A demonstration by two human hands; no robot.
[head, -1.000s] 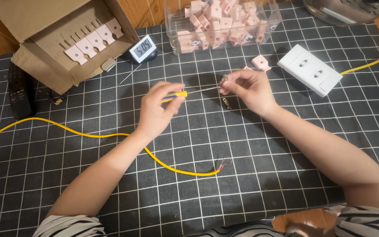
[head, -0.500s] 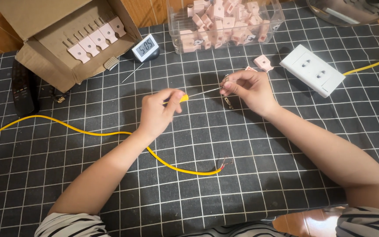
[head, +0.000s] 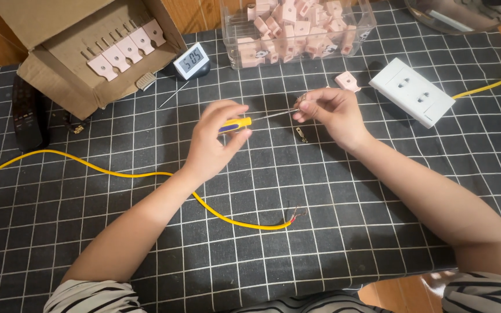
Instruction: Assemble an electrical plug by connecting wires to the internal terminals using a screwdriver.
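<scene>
While the yellow-handled screwdriver [head: 240, 123] is gripped in the closed left hand [head: 215, 139] at frame centre, its tip is met by a small metal part [head: 302, 99] pinched in the right hand [head: 331, 110] (detail too small to read); shaft and part are best kept aligned, pressure light.

Left hand [head: 214, 142] at frame centre, gripping a yellow-handled screwdriver [head: 249, 120], tip pointing at a small metal part [head: 301, 103] pinched in the right hand [head: 331, 113]. Yellow cable [head: 146, 174] across lower left, white socket plate [head: 411, 91] at upper right.
</scene>
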